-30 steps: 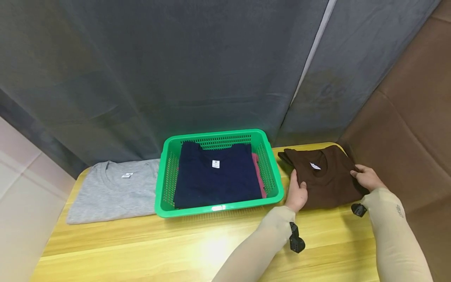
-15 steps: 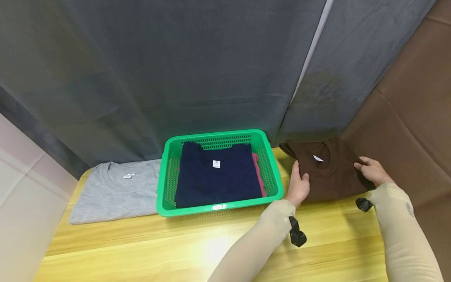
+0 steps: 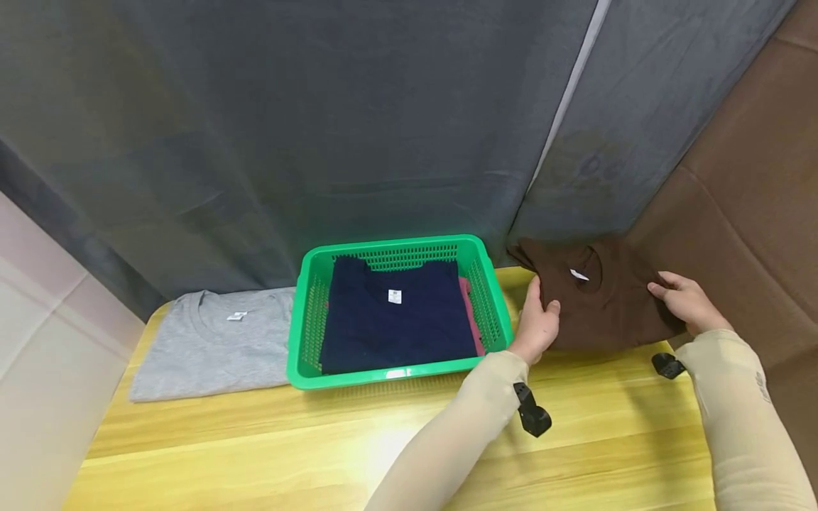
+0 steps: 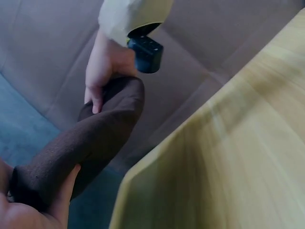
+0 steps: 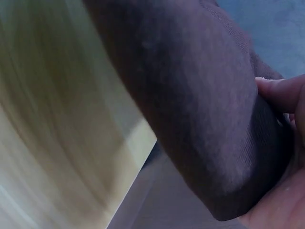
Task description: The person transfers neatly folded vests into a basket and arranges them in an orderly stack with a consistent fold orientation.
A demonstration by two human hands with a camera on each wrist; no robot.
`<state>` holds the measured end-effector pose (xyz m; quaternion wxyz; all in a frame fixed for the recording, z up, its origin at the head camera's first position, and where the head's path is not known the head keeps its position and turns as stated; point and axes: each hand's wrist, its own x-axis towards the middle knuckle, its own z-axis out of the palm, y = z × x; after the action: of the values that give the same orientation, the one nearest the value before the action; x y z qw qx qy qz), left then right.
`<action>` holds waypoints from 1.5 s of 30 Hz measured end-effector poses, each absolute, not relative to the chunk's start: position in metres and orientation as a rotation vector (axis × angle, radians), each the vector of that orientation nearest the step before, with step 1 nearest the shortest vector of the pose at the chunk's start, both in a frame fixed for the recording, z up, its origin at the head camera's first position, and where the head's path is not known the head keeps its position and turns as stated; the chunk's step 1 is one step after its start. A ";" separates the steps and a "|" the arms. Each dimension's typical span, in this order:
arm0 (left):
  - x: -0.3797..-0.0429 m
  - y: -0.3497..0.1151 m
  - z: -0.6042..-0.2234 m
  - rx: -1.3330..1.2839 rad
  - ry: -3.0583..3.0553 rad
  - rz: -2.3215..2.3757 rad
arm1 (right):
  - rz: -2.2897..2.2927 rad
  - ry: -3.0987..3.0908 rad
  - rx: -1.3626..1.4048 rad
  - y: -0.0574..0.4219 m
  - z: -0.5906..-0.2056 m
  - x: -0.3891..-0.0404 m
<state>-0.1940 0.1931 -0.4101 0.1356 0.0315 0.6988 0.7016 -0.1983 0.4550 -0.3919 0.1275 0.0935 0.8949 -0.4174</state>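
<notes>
A folded brown T-shirt (image 3: 594, 312) with a white neck label is held up off the table at the right in the head view. My left hand (image 3: 538, 323) grips its left side, thumb on top. At its right side, my right hand (image 3: 690, 301) pinches the edge with the thumb over the cloth. The left wrist view shows the brown T-shirt (image 4: 81, 143) sagging between both hands, raised beside the table edge. Up close in the right wrist view, the right thumb (image 5: 281, 93) presses on the fabric.
Left of the hands stands a green plastic basket (image 3: 397, 380) holding a folded navy T-shirt (image 3: 396, 326) over a pinkish-red garment (image 3: 471, 316). A folded grey T-shirt (image 3: 217, 348) lies on the wooden table (image 3: 255, 454) at the left. Grey curtain (image 3: 358, 128) and brown panel (image 3: 735, 191) border the table.
Both hands have lifted the brown T-shirt from the table, and it has shifted up and slightly right in the head view. The basket and grey T-shirt stay in place.
</notes>
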 end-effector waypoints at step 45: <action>-0.214 0.097 -0.398 0.162 1.864 2.130 | -1.660 2.491 0.111 0.401 -0.371 -0.200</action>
<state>-0.2143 0.0974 -0.3979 0.1528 0.0565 0.6498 0.7424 -0.1998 0.4014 -0.3707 0.0733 0.0370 0.8294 -0.5527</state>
